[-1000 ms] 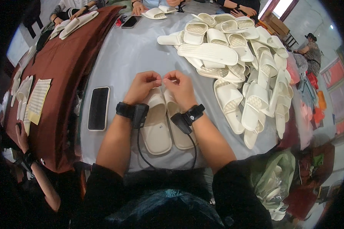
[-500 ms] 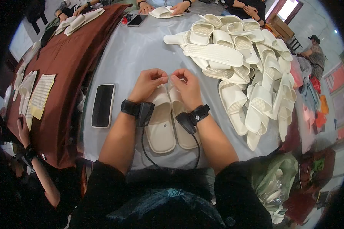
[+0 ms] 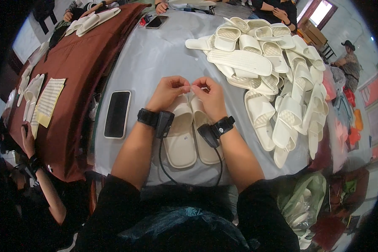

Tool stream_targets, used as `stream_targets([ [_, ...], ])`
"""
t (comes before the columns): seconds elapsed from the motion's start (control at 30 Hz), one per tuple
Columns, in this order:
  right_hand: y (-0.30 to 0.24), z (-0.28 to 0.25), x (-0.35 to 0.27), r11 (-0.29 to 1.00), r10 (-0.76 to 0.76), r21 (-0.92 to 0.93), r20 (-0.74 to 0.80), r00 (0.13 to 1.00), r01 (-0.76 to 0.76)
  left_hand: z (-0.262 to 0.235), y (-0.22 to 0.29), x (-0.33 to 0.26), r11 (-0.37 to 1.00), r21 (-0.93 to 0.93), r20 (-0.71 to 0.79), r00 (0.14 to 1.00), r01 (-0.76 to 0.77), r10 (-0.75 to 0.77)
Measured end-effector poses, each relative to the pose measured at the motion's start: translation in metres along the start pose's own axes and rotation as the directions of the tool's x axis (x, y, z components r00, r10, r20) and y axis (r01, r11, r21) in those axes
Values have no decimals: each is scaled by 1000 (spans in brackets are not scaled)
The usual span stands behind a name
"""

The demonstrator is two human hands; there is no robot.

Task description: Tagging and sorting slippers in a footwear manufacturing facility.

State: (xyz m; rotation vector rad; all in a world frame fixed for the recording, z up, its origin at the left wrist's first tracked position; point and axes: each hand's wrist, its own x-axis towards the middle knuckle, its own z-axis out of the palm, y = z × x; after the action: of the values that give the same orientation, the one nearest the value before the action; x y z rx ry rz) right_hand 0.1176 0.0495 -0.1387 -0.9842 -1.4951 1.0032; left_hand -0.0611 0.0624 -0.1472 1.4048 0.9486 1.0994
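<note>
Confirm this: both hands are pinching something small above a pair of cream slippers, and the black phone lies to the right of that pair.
Not quite. In the head view the black phone lies left of the pair of cream slippers. The left hand and right hand do pinch something small above it.

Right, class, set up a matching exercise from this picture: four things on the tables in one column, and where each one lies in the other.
Things:
1. pair of cream slippers
2. black phone
3. heap of slippers
4. yellowish sheet

Places:
A. on the brown cloth, far left
B. piled on the grey table, to the right
C. flat on the grey table, left of the left hand
D. under both hands

Pairs: 1-D, 2-C, 3-B, 4-A
</note>
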Motion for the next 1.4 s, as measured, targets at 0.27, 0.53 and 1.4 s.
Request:
stream_targets([
  [0.27,7,-1,1,999,8,34,-30,1000,-7,3,3,0,1000,-7,11,1000,18,-18],
  [0.53,-2,-2,0,999,39,8,-28,999,-39,1,3,0,999,-29,12,1000,25,-25],
  [1.4,1,0,-1,998,38,-54,27,999,-36,4,-3,-1,999,27,30,999,19,-20],
])
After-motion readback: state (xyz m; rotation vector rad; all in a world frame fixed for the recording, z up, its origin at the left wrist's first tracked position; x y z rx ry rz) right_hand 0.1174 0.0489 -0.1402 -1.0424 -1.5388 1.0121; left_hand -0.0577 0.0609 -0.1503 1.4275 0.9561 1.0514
